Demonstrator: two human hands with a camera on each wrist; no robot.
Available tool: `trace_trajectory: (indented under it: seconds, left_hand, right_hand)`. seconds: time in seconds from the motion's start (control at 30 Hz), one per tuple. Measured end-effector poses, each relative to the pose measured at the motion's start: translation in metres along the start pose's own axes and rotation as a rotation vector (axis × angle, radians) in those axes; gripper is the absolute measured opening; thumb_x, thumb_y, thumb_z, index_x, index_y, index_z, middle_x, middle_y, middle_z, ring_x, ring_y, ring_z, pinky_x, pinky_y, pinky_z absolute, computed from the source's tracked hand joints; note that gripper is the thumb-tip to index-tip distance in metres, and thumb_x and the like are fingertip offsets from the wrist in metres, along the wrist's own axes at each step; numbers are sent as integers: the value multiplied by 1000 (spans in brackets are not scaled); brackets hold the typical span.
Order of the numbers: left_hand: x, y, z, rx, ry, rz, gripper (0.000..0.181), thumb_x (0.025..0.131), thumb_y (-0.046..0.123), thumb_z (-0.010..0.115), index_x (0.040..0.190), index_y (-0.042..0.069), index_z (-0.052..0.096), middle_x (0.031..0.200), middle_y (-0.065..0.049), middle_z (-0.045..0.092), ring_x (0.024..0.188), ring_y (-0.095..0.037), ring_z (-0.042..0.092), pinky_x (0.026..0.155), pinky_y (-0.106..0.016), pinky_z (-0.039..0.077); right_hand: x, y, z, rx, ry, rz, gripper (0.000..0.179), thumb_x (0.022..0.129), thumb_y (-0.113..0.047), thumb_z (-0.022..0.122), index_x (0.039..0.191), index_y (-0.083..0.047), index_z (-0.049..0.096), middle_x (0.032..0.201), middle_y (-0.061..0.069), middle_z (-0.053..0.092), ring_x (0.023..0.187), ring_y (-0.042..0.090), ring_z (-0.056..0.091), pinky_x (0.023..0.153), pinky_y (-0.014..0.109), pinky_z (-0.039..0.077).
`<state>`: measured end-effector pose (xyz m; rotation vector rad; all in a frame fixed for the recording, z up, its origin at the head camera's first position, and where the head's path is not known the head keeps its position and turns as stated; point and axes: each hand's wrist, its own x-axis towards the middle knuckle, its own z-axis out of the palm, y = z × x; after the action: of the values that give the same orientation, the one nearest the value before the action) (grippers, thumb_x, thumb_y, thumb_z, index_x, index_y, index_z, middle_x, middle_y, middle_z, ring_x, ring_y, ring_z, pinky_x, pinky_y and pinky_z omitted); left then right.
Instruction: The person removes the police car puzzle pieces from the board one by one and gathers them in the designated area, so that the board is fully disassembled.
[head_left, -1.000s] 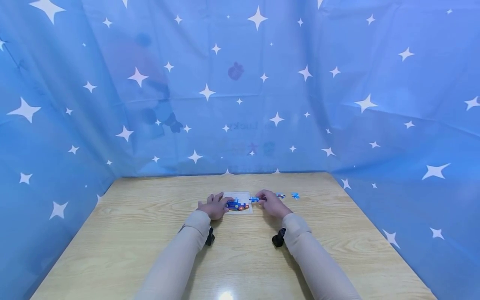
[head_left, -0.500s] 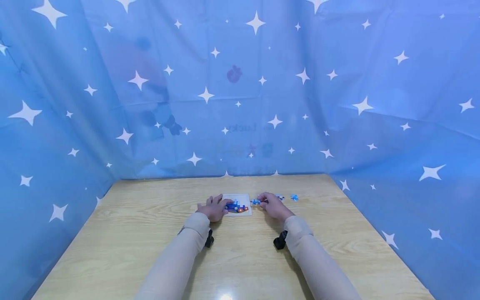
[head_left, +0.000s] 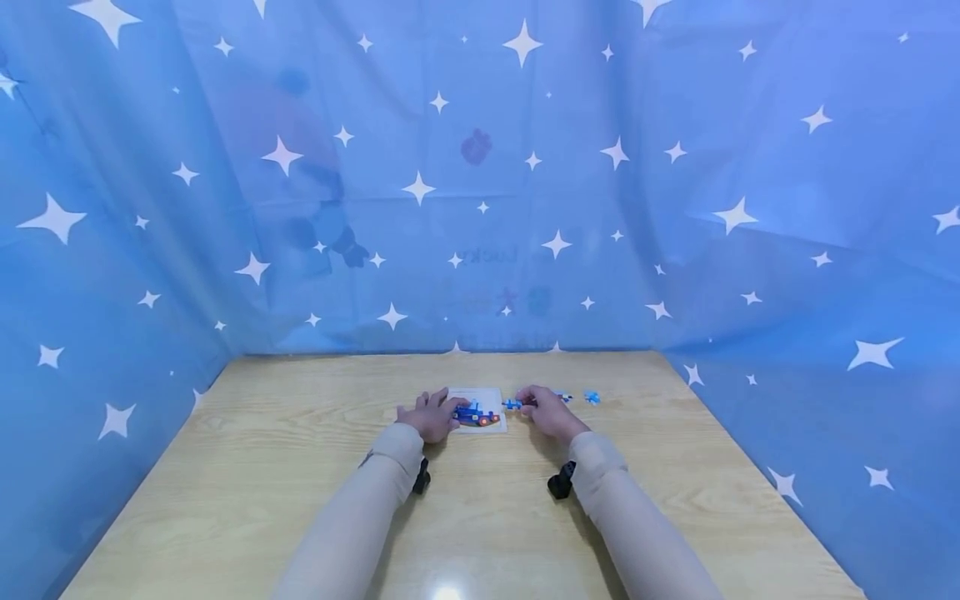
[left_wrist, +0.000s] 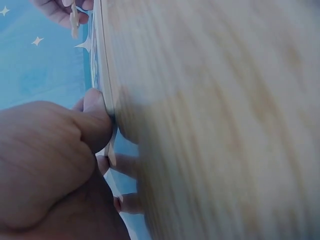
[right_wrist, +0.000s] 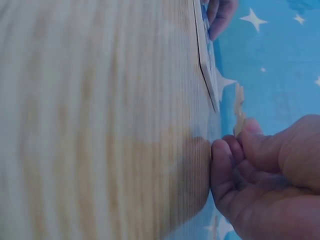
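Observation:
A pale-framed puzzle board, partly filled with a picture of a blue vehicle with orange wheels, lies near the far middle of the table. My left hand rests at its left side, thumb over the board and the other fingers spread along the edge and tabletop. Just off the board's right edge, my right hand pinches a blue puzzle piece between thumb and fingertips. In the right wrist view this piece is held edge-on, raised above the wood, with the lower fingers close to the tabletop.
Behind the right hand lie two loose puzzle pieces, one light blue and one multicoloured piece partly hidden by the hand. The wooden table ends at a blue star-patterned curtain at the back and sides.
My right hand and the pinched piece have shifted slightly to the right, off the board's edge. The left hand stays put on the board; the head view moves a little.

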<state>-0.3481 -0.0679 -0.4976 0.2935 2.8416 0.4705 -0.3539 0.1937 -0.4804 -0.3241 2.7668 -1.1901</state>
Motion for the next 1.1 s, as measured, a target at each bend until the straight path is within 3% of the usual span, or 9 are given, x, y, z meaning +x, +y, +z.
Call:
trace_trajectory:
  seconds: [0.3,0.43,0.6,0.9,1.1]
  left_hand:
    - [-19,14,-17,-7,-18,22,47,109,33,47,154,43,39,169,-1,18,154,-36,13,112,-76,12]
    - [-10,9,-8,2,-29,17,48,109,36,46,154,47,37,170,-1,15,154,-37,11,110,-79,11]
    - [1,3,-1,3,13,23,47,109,35,46,154,46,38,170,-2,15,154,-37,12,109,-80,12]
    - [-14,10,-11,-4,-23,8,46,109,34,47,154,41,40,169,-3,17,154,-36,13,112,-76,14]
    - [-5,5,-3,7,-37,7,48,110,35,42,157,41,35,171,-2,10,155,-36,7,112,-77,9]
  right_hand:
    - [-4,5,-2,35,20,6,20,105,-2,51,122,-2,63,118,11,63,113,28,59,95,47,48]
    - [-6,4,-2,41,4,15,21,105,-2,52,123,-1,63,117,11,63,113,27,59,97,47,48]
    - [-5,3,-4,65,11,-4,23,106,-2,49,125,1,61,119,13,62,114,29,58,98,48,47]
    - [-6,6,-3,95,-19,14,24,106,-2,50,128,0,60,121,14,61,109,27,58,90,43,48]
    - [-7,6,-6,80,-10,-2,25,106,-1,50,128,0,60,119,13,61,109,26,59,91,43,50]
